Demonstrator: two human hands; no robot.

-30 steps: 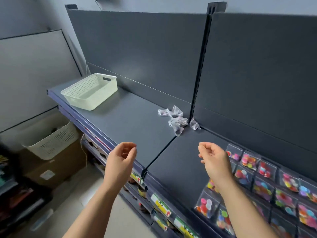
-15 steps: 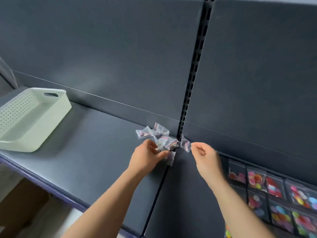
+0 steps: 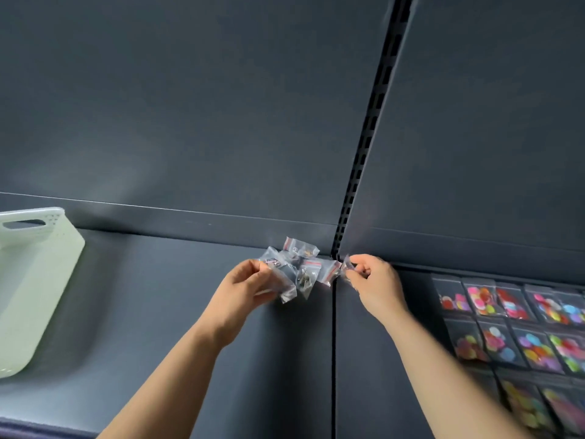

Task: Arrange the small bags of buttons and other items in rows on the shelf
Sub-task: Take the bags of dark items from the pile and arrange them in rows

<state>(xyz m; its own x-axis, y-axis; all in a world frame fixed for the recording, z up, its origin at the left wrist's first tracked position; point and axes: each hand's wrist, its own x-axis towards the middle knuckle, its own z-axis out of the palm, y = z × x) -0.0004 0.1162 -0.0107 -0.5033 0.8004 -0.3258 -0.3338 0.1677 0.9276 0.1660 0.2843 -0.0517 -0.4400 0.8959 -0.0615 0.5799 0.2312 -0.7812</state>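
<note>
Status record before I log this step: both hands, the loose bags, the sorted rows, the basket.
left hand: grips the loose bags at their left side
right hand: pinches the end bag on the right of the bunch
loose bags: clear, bunched at the back of the shelf beside the seam, not in rows
shelf: dark, two panels meeting at a seam
button bags: coloured buttons, laid in rows on the right panel
basket: pale, far left, apart from the bunch
</note>
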